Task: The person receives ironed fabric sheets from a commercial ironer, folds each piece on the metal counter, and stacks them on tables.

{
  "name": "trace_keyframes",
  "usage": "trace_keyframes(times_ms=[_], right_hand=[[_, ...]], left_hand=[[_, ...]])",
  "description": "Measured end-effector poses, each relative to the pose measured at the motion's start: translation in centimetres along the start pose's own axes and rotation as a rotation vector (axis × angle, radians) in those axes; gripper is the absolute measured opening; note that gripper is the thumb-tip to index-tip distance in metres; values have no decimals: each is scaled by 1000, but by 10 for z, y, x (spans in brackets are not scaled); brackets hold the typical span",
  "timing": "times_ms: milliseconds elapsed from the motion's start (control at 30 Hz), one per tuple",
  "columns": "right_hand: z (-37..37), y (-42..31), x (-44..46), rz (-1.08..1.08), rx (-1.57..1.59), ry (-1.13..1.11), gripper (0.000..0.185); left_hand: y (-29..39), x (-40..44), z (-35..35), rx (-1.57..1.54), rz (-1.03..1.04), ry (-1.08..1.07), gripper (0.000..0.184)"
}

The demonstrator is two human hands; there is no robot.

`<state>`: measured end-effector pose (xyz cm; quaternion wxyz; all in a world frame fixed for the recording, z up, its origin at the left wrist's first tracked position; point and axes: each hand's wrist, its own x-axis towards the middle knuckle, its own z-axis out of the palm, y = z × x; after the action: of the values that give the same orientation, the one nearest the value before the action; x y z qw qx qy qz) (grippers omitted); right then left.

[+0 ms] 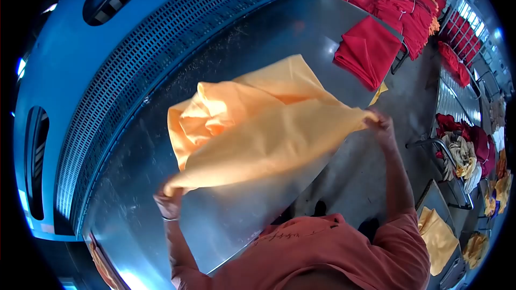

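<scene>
Here, yellow cloth (partly rumpled) stretches between both hands.

Smooth woven-looking cloth sheet and glossy, scuffed metal tabletop

Passage over metal tabletop between yellow cloth and blue panel; red cloth blocks far right.
</scene>
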<state>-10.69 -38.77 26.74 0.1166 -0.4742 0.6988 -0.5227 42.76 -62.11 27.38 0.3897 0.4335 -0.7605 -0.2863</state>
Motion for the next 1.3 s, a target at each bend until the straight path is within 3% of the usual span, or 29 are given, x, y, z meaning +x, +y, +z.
trace_keyframes(times_ms=[67, 133, 200, 233, 267, 333, 367, 400, 433, 467, 533, 567, 600, 633, 700, 833, 900, 967, 1000, 1033, 1067, 1167, 1233, 1267, 1300], right_hand=[[0, -15, 24, -58, 3, 52, 18], [22, -37, 63, -80, 1, 181, 19], [40, 43, 105, -116, 99, 253, 20], [52, 87, 118, 2, 239, 323, 26], [61, 121, 119, 185, 116, 393, 38], [73, 172, 89, 423, -19, 316, 37], [85, 195, 66, 435, -34, 180, 38], [104, 212, 40, 387, -27, 77, 42], [124, 206, 15, 127, 25, 37, 48], [110, 108, 7, 686, -149, -38, 58], [107, 110, -41, 724, -25, 120, 63], [88, 78, -59, 786, 42, 138, 61], [74, 44, -73, 833, 122, 136, 59], [63, 28, -89, 860, 204, 115, 58], [60, 82, -147, 704, 660, 198, 52], [-37, 72, -268, 855, 434, 489, 39], [-95, 78, -334, 800, 286, 639, 35], [-167, 37, -385, 823, 83, 738, 36], [-201, 24, -413, 830, -19, 829, 36], [-238, 9, -442, 835, -122, 920, 35], [-281, -23, -466, 984, -219, 915, 34], [-394, -67, -560, 966, -620, 985, 40], [-462, -74, -625, 855, -665, 1121, 41], [-485, -88, -643, 914, -880, 1137, 39], [-507, -104, -659, 955, -1104, 1145, 39]], left_hand=[[2, 39, 6, -265, 20, 197, 31], [2, 82, 23, -291, -99, 165, 29], [-53, 117, 51, -279, -144, 184, 36], [-74, 130, 65, -226, -129, 187, 40], [-101, 135, 75, -357, -273, 139, 44], [-144, 126, 85, -601, -567, 25, 52], [-109, 104, 89, -526, -677, -156, 58], [-141, 91, 91, -358, -744, -281, 61], [-146, 75, 91, -410, -854, -363, 64], [-134, 59, 92, -323, -740, -431, 66], [-18, 20, 97, -569, -1023, -451, 66], [-86, 40, 106, -518, -1028, -509, 60], [-65, 21, 108, -567, -909, -575, 62], [-89, 26, 114, -725, -878, -836, 60], [-34, -8, 137, -687, -816, -873, 59], [44, -60, 186, -712, -728, -1060, 57], [88, -89, 223, -740, -646, -1172, 56], [126, -123, 273, -775, -584, -1285, 55], [130, -130, 312, -820, -798, -1276, 55], [171, -160, 337, -879, -738, -1393, 55], [212, -189, 361, -938, -674, -1508, 56], [300, -285, 434, -940, -581, -1562, 58], [337, -354, 480, -928, -600, -1606, 53], [392, -394, 477, -952, -597, -1569, 51], [396, -429, 507, -903, -640, -1614, 54]])
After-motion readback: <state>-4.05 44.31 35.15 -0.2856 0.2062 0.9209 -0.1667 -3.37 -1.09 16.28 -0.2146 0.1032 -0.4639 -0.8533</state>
